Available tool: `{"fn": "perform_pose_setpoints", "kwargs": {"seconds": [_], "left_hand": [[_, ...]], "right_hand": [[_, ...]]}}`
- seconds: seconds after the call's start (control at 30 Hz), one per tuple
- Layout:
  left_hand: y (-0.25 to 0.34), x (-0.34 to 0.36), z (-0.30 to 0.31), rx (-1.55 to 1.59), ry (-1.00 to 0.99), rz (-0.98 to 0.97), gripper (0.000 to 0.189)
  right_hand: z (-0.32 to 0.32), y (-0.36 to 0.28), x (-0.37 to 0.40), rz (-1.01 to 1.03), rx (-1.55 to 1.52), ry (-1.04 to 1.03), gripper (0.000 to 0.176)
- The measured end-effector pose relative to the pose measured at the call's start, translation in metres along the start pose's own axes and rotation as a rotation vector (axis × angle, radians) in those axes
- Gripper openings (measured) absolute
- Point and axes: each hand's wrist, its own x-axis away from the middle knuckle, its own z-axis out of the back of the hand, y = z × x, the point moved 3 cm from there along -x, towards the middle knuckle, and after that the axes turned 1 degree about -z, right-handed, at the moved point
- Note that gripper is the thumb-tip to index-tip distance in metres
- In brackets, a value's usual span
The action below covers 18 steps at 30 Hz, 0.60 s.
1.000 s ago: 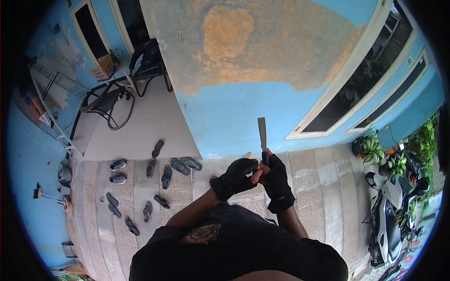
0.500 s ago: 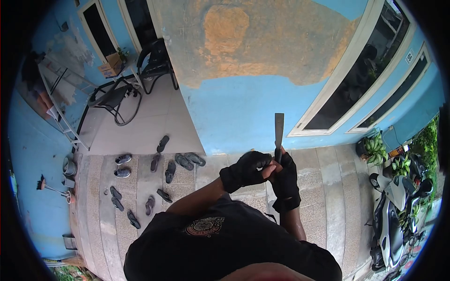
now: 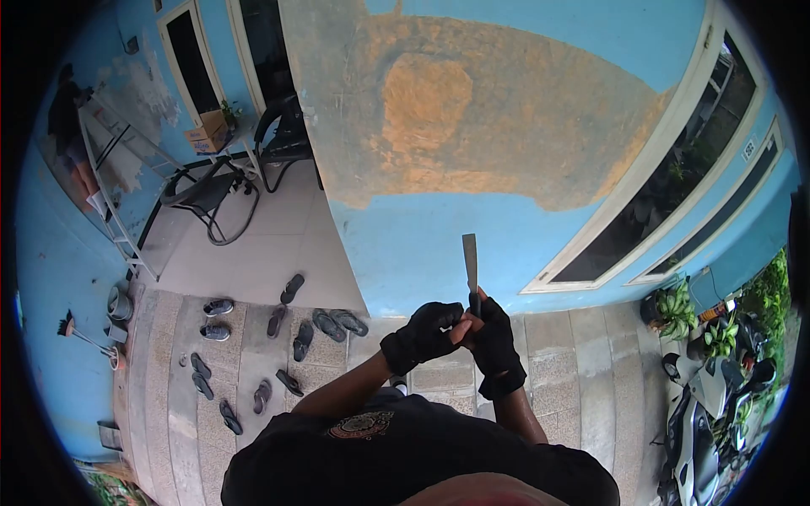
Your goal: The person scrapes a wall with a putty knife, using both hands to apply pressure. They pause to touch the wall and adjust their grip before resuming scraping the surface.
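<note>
My right hand (image 3: 496, 344), in a black fingerless glove, is wrapped around the dark handle of a scraper (image 3: 470, 263). Its flat metal blade points up, in front of the lower blue part of the wall. My left hand (image 3: 420, 337), gloved the same way, is closed, its bare fingertips against those of my right hand near the handle's base. Whatever the left fingers pinch is hidden. Ahead is the wall (image 3: 523, 101), with a large scraped patch of bare grey and orange above the blue paint.
At the far left a person (image 3: 66, 126) stands on a ladder (image 3: 126, 228) by a peeling wall. Black chairs (image 3: 207, 187) and a cardboard box (image 3: 208, 132) are on the porch. Several sandals (image 3: 302, 340) lie on the paving. Potted plants (image 3: 672, 308) and motorcycles (image 3: 696, 422) stand right.
The view has tilted upward, showing more of the scraped wall and of the person on the ladder. Both hands and the scraper appear lower and slightly further left, still together.
</note>
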Motion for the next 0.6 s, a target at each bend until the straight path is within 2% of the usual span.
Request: {"fn": "perform_pose_setpoints", "kwargs": {"seconds": [0.13, 0.2, 0.43, 0.5, 0.6], "left_hand": [[-0.026, -0.025, 0.02, -0.055, 0.058, -0.005, 0.016], [-0.038, -0.036, 0.027, 0.014, 0.023, 0.022, 0.017], [-0.075, -0.059, 0.033, 0.144, 0.002, 0.024, 0.016], [-0.084, -0.064, 0.034, 0.09, -0.013, 0.007, 0.015], [-0.09, -0.072, 0.042, 0.036, 0.001, -0.012, 0.013]], "right_hand": [[-0.008, -0.011, -0.037, -0.031, -0.094, -0.066, 0.043], [-0.009, -0.015, -0.052, 0.003, -0.128, -0.095, 0.054], [-0.011, -0.008, -0.085, 0.027, -0.108, -0.094, 0.057], [-0.014, -0.011, -0.092, -0.015, -0.145, -0.038, 0.037], [-0.015, -0.008, -0.105, -0.071, -0.171, -0.075, 0.031]]}}
